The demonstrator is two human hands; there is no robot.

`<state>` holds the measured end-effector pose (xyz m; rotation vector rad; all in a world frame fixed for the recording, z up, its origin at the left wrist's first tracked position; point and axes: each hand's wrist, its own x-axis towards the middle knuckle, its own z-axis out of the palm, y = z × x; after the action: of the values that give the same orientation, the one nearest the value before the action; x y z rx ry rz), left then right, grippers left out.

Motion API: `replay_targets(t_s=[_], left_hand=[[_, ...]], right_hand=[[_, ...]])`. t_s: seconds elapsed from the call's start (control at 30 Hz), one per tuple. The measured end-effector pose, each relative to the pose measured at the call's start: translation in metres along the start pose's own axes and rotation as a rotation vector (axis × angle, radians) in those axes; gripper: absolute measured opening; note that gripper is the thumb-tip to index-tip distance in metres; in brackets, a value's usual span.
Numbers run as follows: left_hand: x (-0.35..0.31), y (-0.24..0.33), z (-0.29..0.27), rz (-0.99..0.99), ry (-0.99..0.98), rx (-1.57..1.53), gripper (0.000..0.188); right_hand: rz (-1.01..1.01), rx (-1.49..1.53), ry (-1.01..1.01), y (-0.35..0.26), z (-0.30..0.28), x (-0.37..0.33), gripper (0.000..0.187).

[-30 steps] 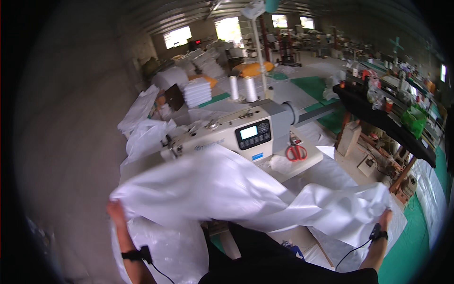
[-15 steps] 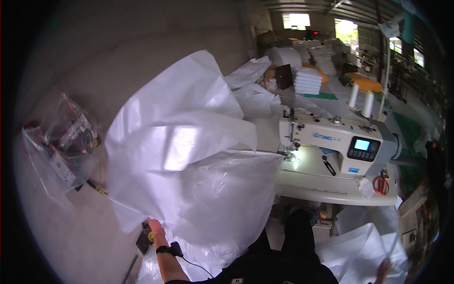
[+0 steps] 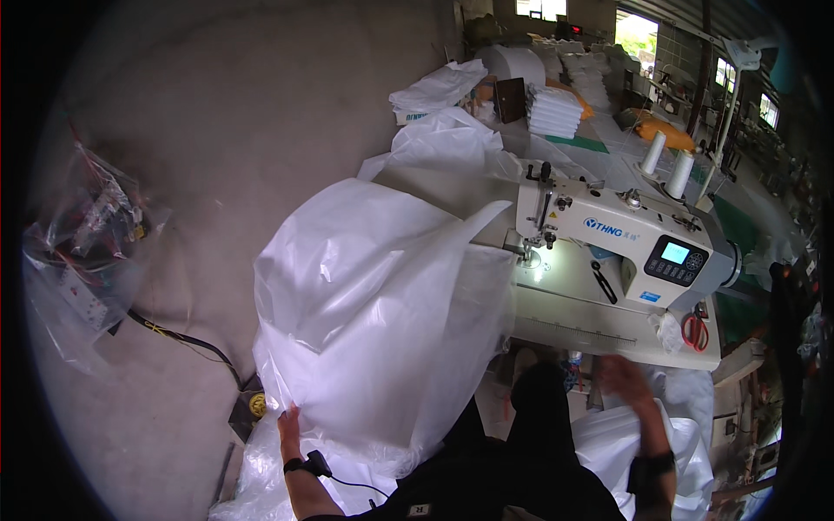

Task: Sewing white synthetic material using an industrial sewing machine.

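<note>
My left hand (image 3: 289,421) is closed on the near left edge of a large white plastic sheet (image 3: 347,286). The sheet hangs over the left end of the sewing table, and a more see-through layer (image 3: 473,304) reaches close to the needle area of a white sewing machine (image 3: 599,217). In front of the table edge my right hand (image 3: 624,379) is raised, smeared by motion, so its fingers cannot be read. More white sheeting (image 3: 599,443) lies below it, beside my right leg.
Black thread snips (image 3: 604,282) and red-handled scissors (image 3: 694,332) lie on the tabletop (image 3: 565,326). Two white thread cones (image 3: 680,174) stand behind the machine. A folded white stack (image 3: 554,113) sits further back. A black cable (image 3: 200,343) crosses the floor at left.
The raised sheet has dropped and settled lower, its far edge now short of the wall. My right hand has come up from the sheeting at lower right toward the table edge.
</note>
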<state>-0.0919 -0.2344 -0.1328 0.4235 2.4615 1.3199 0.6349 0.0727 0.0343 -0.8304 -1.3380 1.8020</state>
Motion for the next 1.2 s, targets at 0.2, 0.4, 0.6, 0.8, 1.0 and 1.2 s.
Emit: replay_targets(t_s=[0.2,0.4,0.6,0.8,1.0,1.2], left_hand=[[0.02,-0.023,-0.025,0.089,0.158,0.28,0.057],[0.011,-0.053,-0.05,0.086,0.433,0.362,0.057],[0.009,-0.062,-0.064,-0.151,0.008,0.816,0.044],[0.041,0.167,-0.02,0.335,0.177,0.966,0.033],[-0.029,0.4,0.141,1.116,-0.567,0.081,0.024],[-0.088,0.474,0.336,1.421,-0.652,0.372,0.038]], right_hand=[[0.142,0.249,-0.248,-0.012,0.206,0.138,0.042],[0.292,0.228,0.083,0.015,0.243,0.196,0.033],[0.24,0.081,0.213,0.053,0.229,0.207,0.024],[0.338,0.026,0.247,0.045,0.221,0.204,0.028],[0.302,0.059,0.227,0.044,0.215,0.204,0.029],[0.33,0.107,0.176,0.045,0.205,0.2,0.03]])
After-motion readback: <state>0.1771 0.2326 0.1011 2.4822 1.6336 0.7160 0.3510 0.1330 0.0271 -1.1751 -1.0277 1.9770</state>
